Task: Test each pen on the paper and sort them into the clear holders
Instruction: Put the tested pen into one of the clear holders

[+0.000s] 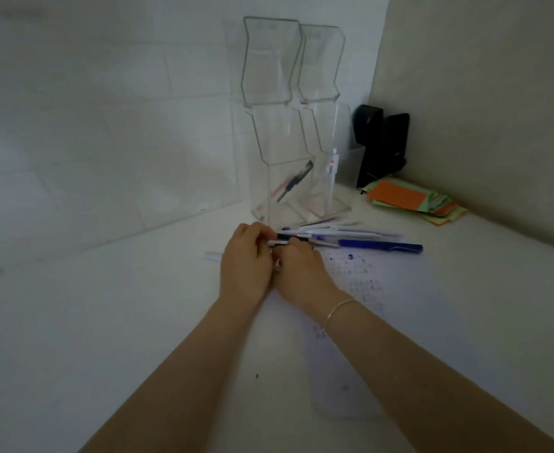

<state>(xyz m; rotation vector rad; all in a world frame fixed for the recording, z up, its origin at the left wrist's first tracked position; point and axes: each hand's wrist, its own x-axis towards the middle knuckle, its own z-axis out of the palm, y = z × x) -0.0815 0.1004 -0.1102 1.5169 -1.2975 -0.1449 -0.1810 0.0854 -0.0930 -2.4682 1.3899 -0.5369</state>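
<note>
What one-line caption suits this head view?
Both hands, left hand and right hand, grip a pen beside loose pens, clear holders behind.

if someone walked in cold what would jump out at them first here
Probably the two hands meeting mid-frame, the left hand and right hand together gripping a pen at the edge of a pile of pens. Right behind stand the tall clear holders, a dark pen leaning in the left one and a white pen in the right. The orange and green paper stack at far right is the only bright colour.
</note>
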